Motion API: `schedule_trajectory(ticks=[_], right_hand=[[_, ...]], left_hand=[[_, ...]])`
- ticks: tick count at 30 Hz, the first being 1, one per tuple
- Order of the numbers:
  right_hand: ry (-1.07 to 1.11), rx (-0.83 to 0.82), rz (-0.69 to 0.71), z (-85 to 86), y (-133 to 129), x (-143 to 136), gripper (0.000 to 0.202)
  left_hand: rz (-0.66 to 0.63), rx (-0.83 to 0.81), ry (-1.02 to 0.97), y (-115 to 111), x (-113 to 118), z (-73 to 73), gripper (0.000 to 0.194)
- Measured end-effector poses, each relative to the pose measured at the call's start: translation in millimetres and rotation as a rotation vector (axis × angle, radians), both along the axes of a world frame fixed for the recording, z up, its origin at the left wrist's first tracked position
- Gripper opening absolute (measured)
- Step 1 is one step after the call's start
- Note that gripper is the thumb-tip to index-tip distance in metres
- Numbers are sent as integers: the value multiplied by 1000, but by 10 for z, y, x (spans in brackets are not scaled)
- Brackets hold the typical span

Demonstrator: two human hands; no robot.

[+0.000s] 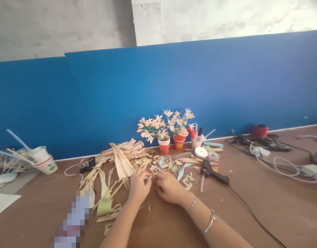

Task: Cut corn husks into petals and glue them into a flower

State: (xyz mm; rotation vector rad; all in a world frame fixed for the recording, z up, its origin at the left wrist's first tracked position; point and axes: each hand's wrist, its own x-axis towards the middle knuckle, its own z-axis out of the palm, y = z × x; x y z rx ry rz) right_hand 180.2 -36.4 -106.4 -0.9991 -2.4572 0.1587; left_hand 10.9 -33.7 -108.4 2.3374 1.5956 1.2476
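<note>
My left hand (140, 184) is over the middle of the brown table, thumb and fingertips pinched together; whatever lies between them is too small to make out. Close by on its right, my right hand (167, 186) has its fingers curled, and its grip is hidden too. Dried husk strips (122, 162) are heaped behind and left of my left hand. Small cut pieces and a pale blue ribbon (183, 171) lie beyond my right hand. Pale star-shaped flowers (160, 125) stand in red paper cups (164, 147) at the back.
A black glue gun (215, 173) with a trailing cord lies at the right, near a white ribbon roll (201, 152). Cables and a white adapter (261, 152) sit further right. White cups (46, 165) with straws stand left. A green roll (104, 207) is near my left forearm.
</note>
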Motion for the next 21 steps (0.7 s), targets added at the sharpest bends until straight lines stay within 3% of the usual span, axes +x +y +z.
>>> schedule_trajectory(ticks=[5, 8, 21], right_hand=[[135, -10, -37, -50, 52, 37, 16], [182, -15, -54, -25, 64, 59, 14], [386, -48, -117, -30, 69, 13, 13]], left_hand=[[-140, -72, 81, -59, 17, 45, 26], [-192, -92, 128, -78, 30, 55, 23], [-137, -62, 106, -64, 78, 45, 11]])
